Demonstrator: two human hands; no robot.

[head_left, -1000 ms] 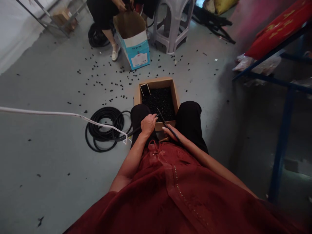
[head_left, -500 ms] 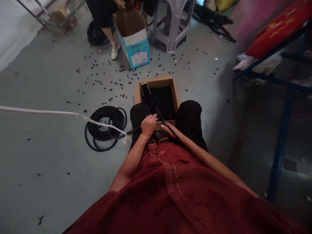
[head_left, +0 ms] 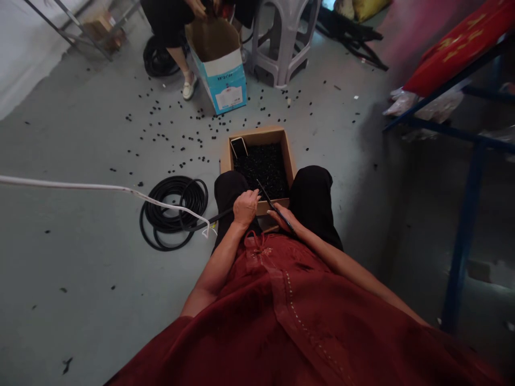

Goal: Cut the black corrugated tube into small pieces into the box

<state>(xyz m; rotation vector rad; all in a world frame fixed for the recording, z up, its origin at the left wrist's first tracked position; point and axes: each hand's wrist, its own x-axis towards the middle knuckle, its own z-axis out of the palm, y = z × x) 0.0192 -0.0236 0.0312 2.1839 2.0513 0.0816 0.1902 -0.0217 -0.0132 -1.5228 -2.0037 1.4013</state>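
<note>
Honestly, looking down from the head view, I'd worry about those fingers. The left hand (head_left: 246, 208) is closed around the black tubing (head_left: 222, 215), which runs over the thigh from a coil (head_left: 164, 216) on the floor; its end is hard to make out. The right hand (head_left: 284, 216) is wrapped on the black scissors (head_left: 269, 198), blades just beside the left fingertips, so a slip could nick skin. The hands are near each other but apart, by the near edge of the cardboard box (head_left: 277, 205). Any cut piece could miss the black clippings (head_left: 265, 166) inside and join the bits (head_left: 140, 184) on the floor, or hit the phone (head_left: 240, 147) propped in the corner. The white cord (head_left: 80, 185) crossing before the coil might snag the tubing if it's tugged.
</note>
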